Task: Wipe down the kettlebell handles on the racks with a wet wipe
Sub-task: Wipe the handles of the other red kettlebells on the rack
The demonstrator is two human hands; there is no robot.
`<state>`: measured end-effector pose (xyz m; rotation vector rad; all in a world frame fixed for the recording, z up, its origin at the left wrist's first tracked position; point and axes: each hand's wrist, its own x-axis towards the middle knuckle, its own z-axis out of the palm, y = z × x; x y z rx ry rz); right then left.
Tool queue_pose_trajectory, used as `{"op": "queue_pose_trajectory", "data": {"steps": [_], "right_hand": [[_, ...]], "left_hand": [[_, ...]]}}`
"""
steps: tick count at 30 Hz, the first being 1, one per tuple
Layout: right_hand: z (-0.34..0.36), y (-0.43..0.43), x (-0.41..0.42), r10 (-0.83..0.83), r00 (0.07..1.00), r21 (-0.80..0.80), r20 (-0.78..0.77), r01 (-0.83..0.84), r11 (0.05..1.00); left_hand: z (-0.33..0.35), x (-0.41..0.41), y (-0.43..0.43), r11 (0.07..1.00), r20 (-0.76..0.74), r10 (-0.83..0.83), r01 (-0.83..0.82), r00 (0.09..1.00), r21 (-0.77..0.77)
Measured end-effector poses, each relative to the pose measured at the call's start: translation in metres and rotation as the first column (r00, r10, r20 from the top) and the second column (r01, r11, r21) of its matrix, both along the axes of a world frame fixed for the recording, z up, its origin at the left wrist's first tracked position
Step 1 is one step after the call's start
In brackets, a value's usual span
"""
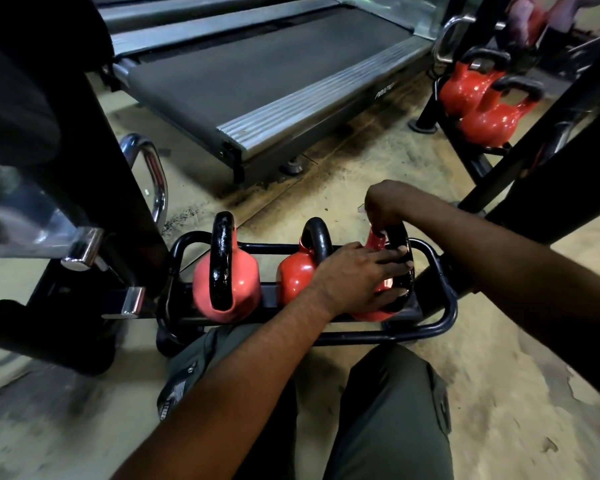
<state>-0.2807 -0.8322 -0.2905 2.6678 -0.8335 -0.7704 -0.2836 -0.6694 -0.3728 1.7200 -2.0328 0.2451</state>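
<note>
- Nearest me, at six o'clock, my knees in olive trousers [378, 410] are folded up against the low rack [444, 306], a frame of black steel tube sitting on the gritty floor.
- At four o'clock my left hand [354, 278] lies flat on the right-hand kettlebell [368, 315]. The fingers are nearly straight across its handle [404, 237], steadying rather than gripping.
- That handle is a thick black loop above a glossy red body. Its long axis runs from six to twelve, away from me.
- Just beyond, my right hand [387, 206] sits on the far bend of the loop with its fingers curled down in a pinch. A pale scrap pokes out at its nine o'clock side. I take it for the wet wipe [362, 208], though it is too small to be certain.
- I judge the next stroke to run along the loop toward me. The right hand is already on it, so the left must clear the way.
- At eight o'clock stand the middle kettlebell [293, 275] and the paler coral one [229, 289], whose black handle is shiny and chipped.
- At twelve o'clock is a treadmill [257, 74] with a matte belt and ribbed metal rails.
- At two o'clock are two more red kettlebells [478, 109] on a second rack.
</note>
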Motion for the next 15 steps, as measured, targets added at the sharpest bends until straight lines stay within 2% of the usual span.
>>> {"op": "queue_pose_trajectory", "data": {"steps": [2,3,4,5,6,7,8,9,10,11,12,13,15], "right_hand": [[0.006,-0.008,-0.021,-0.147,0.959,0.077,0.241,0.132,0.988],[0.007,-0.012,-0.035,-0.232,0.895,0.138,0.381,0.193,0.971],[0.007,-0.014,-0.049,-0.347,0.785,0.246,0.514,0.252,0.936],[0.002,-0.014,-0.063,-0.498,0.618,0.42,0.609,0.281,0.863],[-0.006,-0.012,-0.073,-0.683,0.415,0.637,0.601,0.268,0.723],[-0.014,-0.008,-0.081,-0.855,0.227,0.838,0.466,0.196,0.509],[-0.025,-0.006,-0.086,-0.966,0.098,0.964,0.24,0.09,0.249],[-0.035,-0.005,-0.089,-1.0,0.019,0.999,-0.002,-0.043,-0.003],[-0.042,-0.002,-0.092,-0.981,-0.031,0.971,-0.192,-0.149,-0.185],[-0.047,0.0,-0.096,-0.95,-0.055,0.93,-0.308,-0.226,-0.289],[-0.049,0.002,-0.099,-0.936,-0.064,0.91,-0.345,-0.266,-0.317],[-0.047,0.005,-0.105,-0.941,-0.056,0.909,-0.335,-0.283,-0.307],[-0.038,0.013,-0.117,-0.982,-0.032,0.959,-0.187,-0.224,-0.175]], "left_hand": [[-0.001,0.0,0.0,1.0,-0.002,0.001,-0.001,1.0,0.001],[-0.001,0.0,0.0,1.0,-0.011,0.005,-0.005,1.0,-0.008],[0.0,0.0,0.0,1.0,-0.02,0.009,-0.01,1.0,-0.021],[0.001,0.001,-0.001,0.999,-0.024,0.009,-0.01,1.0,-0.031],[0.001,0.0,0.0,0.999,-0.027,0.004,-0.005,1.0,-0.038],[0.001,0.0,0.0,0.999,-0.032,-0.003,0.001,0.999,-0.039],[0.002,0.0,0.001,0.999,-0.039,-0.007,0.006,0.999,-0.036],[0.003,0.0,0.001,0.999,-0.043,-0.011,0.009,0.999,-0.032],[0.004,-0.001,0.001,0.999,-0.039,-0.012,0.011,0.999,-0.03],[0.004,-0.001,0.001,1.0,-0.02,-0.009,0.009,1.0,-0.029],[0.004,-0.001,0.001,0.999,0.012,-0.003,0.003,1.0,-0.032],[0.003,-0.001,0.001,0.999,0.05,0.007,-0.005,0.999,-0.042],[0.001,-0.003,0.002,0.998,0.117,0.025,-0.018,0.993,-0.061]]}}
